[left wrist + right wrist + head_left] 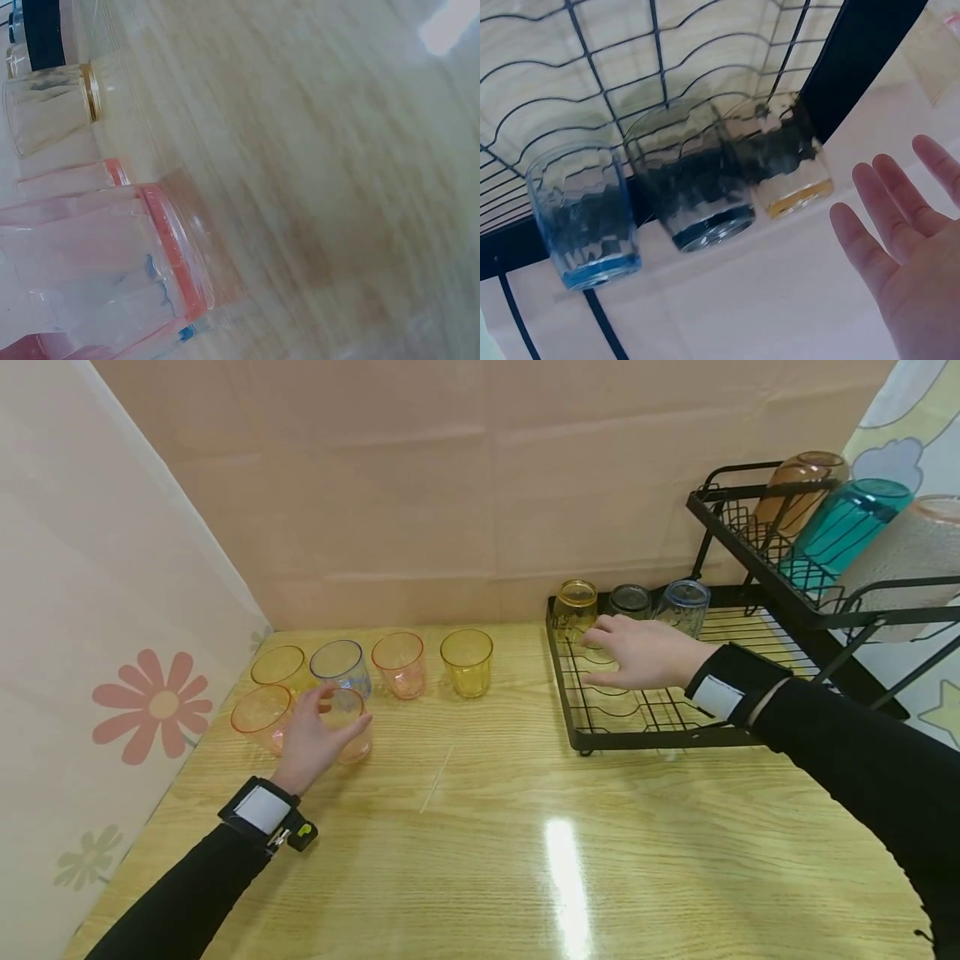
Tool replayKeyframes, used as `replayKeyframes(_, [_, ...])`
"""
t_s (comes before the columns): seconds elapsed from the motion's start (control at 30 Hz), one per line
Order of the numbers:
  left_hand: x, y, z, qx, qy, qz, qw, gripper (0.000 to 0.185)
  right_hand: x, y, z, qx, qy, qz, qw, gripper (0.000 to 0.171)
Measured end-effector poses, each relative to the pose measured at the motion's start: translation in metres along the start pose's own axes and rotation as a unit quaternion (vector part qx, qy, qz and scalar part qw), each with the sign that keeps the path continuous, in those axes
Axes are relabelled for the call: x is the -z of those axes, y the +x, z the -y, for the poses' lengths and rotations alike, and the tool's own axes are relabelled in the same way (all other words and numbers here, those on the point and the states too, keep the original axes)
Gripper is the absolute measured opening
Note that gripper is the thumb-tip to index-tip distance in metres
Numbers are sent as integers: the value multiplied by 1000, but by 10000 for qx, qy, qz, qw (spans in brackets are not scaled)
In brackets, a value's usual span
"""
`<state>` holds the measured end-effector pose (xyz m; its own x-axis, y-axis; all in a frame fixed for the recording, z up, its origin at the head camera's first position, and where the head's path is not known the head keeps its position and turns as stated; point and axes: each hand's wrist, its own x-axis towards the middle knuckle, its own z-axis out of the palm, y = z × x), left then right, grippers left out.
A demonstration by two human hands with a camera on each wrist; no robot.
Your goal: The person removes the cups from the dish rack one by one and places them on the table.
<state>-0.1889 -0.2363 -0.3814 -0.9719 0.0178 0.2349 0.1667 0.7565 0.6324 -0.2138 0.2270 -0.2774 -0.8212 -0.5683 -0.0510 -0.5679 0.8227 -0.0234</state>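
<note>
In the head view, my left hand (318, 739) curls its fingers and thumb around the upper part of a pink glass (354, 745), which stands upright on the table. The left wrist view shows this pink glass (97, 262) low and close, with no fingers in sight. My right hand (641, 652) hovers over the lower tier of a black dish rack (660, 741), fingers spread and holding nothing. Nearest to it are an upturned yellow glass (787, 169), a dark grey glass (694, 180) and a blue glass (585, 217). A gap shows between the fingertips and the yellow glass.
Around my left hand stand another pink glass (261, 720), a yellow glass (283, 668) and a blue glass (345, 667). Further right are a pink glass (399, 667) and a yellow glass (467, 664). The rack's upper tier holds amber (798, 497), teal (847, 531) and clear (900, 568) glassware.
</note>
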Motion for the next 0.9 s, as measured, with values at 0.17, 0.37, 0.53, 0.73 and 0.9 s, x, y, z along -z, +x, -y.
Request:
replayKeyframes(0.17, [1, 0, 1, 124, -20, -4, 9999, 78, 4, 7, -12, -235, -44, -54, 9997, 62])
replayKeyframes(0.37, [6, 2, 3, -140, 701, 151, 9973, 80, 7, 15, -24, -413, 128, -234, 9988, 64])
replayKeyframes(0.53, [16, 4, -1, -745, 1863, 402, 9788, 79, 10, 23, -29, -539, 290, -275, 9977, 70])
replayKeyframes(0.73, [25, 8, -14, -1353, 2566, 163, 9569, 76, 10, 32, -33, -689, 361, -338, 9964, 78])
replayKeyframes(0.9, [34, 17, -30, -1545, 2561, -30, 9542, 77, 10, 41, -38, -862, 376, -312, 9951, 82])
